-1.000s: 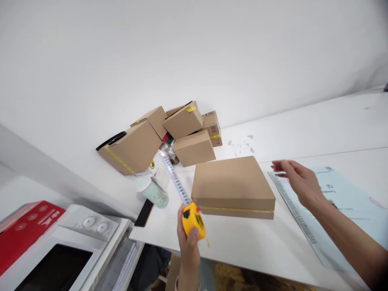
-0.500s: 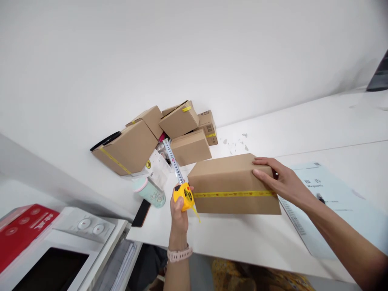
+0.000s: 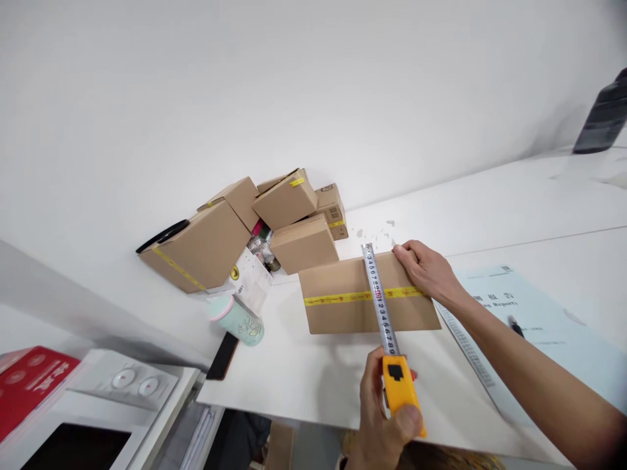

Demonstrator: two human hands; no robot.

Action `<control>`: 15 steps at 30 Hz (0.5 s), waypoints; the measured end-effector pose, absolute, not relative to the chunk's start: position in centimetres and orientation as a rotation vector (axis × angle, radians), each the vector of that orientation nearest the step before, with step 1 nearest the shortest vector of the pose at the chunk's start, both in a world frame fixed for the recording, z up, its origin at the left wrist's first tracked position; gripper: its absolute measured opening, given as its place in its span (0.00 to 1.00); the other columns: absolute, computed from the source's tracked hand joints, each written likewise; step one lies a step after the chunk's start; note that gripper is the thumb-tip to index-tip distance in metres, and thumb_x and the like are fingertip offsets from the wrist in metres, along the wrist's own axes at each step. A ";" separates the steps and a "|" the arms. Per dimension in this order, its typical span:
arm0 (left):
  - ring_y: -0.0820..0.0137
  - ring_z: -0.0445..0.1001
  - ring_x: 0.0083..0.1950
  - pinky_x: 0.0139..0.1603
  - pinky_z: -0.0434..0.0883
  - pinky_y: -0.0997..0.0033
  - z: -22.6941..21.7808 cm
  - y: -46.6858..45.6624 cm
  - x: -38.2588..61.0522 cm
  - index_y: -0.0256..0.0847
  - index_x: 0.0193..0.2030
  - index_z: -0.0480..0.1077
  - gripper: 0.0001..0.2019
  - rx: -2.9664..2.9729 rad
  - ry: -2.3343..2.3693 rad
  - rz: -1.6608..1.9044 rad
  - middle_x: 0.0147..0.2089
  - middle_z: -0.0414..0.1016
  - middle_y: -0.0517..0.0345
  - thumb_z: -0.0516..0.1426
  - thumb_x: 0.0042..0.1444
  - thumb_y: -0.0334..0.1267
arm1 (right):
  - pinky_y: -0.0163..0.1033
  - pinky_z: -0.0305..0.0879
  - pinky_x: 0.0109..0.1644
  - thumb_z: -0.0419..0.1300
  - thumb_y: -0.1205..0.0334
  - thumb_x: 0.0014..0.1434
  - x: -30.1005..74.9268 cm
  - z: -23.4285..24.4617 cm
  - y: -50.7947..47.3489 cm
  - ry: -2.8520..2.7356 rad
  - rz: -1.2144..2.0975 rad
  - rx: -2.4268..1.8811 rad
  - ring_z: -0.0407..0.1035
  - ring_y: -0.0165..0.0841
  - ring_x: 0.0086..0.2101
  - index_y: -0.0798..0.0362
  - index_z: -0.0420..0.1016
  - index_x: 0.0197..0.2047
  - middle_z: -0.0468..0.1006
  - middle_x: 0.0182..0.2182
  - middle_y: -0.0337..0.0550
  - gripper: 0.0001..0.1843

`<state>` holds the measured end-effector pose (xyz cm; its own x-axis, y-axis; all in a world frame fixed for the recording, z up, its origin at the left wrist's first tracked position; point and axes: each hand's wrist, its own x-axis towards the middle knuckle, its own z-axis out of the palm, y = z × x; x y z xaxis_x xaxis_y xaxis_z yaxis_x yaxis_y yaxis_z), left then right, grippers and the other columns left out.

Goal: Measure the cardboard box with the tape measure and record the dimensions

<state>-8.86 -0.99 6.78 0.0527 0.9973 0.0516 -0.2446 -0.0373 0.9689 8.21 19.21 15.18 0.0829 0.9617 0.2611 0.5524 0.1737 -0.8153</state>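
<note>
My left hand (image 3: 385, 418) is wrapped round a yellow tape measure (image 3: 400, 388) near the table's front edge. Its metal blade (image 3: 379, 297) is pulled out, pointing away from me across the face of a cardboard box (image 3: 337, 313). Whether the blade touches the cardboard I cannot tell. Yellow printed tape (image 3: 337, 298) runs along the box. My right hand (image 3: 426, 267) grips the box's upper right corner, thumb on the near face, with its other fingers partly hidden behind.
Several cardboard boxes (image 3: 304, 245) are piled against the wall at the left. A mint cup (image 3: 240, 320) stands before them. Light blue papers (image 3: 533, 326) with a pen (image 3: 515, 325) lie at the right. A microwave (image 3: 88, 424) is at lower left, a dark container (image 3: 602, 117) at far right.
My left hand has carried the tape measure from the box's left end to its front middle, the blade now crossing the box. The box has tipped, its taped face turning more upward.
</note>
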 end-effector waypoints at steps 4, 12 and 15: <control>0.54 0.70 0.55 0.54 0.69 0.59 7.1 -0.9 -9.0 0.44 0.62 0.68 0.40 1.092 0.972 1.252 0.57 0.73 0.44 0.68 0.46 0.62 | 0.47 0.62 0.42 0.51 0.36 0.63 8.3 15.4 19.6 -1.607 0.548 -1.463 0.71 0.45 0.42 0.46 0.72 0.33 0.81 0.37 0.45 0.23; 0.55 0.71 0.53 0.52 0.69 0.60 6.6 -1.3 -8.3 0.42 0.59 0.69 0.40 1.066 0.979 1.220 0.51 0.74 0.46 0.68 0.43 0.64 | 0.55 0.56 0.57 0.57 0.31 0.57 7.9 15.2 21.1 -1.661 0.382 -1.432 0.68 0.48 0.49 0.46 0.71 0.27 0.79 0.32 0.45 0.26; 0.55 0.71 0.52 0.51 0.71 0.60 6.8 -1.3 -7.8 0.42 0.57 0.69 0.40 1.091 0.991 1.222 0.49 0.73 0.47 0.68 0.42 0.65 | 0.55 0.57 0.56 0.55 0.31 0.58 7.9 15.5 21.4 -1.686 0.393 -1.454 0.70 0.48 0.46 0.46 0.70 0.26 0.79 0.31 0.44 0.27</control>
<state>-7.84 -1.30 6.77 0.0974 0.9952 -0.0008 -0.2068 0.0210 0.9782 7.87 21.44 15.54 0.0402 0.9192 0.3917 0.6510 0.2733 -0.7082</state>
